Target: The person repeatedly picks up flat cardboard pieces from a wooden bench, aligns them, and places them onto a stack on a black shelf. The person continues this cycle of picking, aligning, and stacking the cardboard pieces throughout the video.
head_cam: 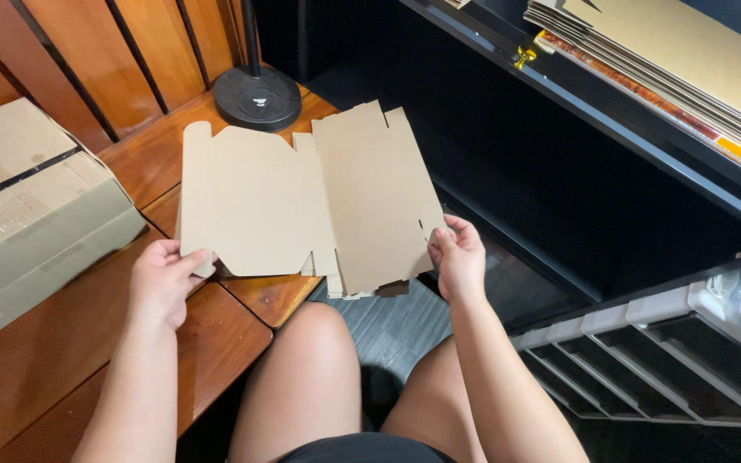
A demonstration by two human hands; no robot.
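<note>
A flat, unfolded brown cardboard box blank (pixel 302 197) with cut flaps and slots is held out in front of me, partly over the wooden bench. My left hand (pixel 163 281) pinches its near left corner. My right hand (pixel 456 255) grips its near right edge with thumb and fingers. The blank's right panel tilts up slightly along a crease.
A taped cardboard box (pixel 23 206) sits on the wooden bench (pixel 70 360) at left. A black round stand base (pixel 259 96) is behind the blank. Stacked flat cardboard (pixel 688 60) lies on a dark shelf at right. A grey plastic drawer unit (pixel 662 351) stands at lower right. My knees are below.
</note>
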